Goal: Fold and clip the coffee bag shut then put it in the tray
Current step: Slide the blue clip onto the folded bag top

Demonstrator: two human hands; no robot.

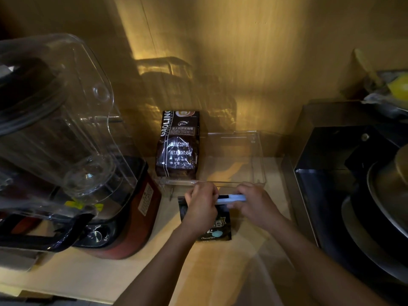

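A big blender (66,140) with a clear cover and a red base fills the left side of my wooden bench (198,272). On the right sits a dark steel sink (331,195) holding stacked metal pans. At the back of the bench, against the wall, stands a clear plastic tray (260,160); a dark brown coffee bag marked GAOLING (176,146) stands upright in its left end, and the rest of the tray is bare. Just in front of the tray, flat on the bench, lies the small black coffee bag (223,228) I am working on, its top edge toward the tray. My left hand (202,206) lies over the bag's upper left part, fingers curled closed on the folded top. My right hand (254,204) is closed in a pinching grip around a pale blue clip (231,198), which lies across the bag's top edge between my two hands. Whether the clip has closed over the fold, I cannot tell.
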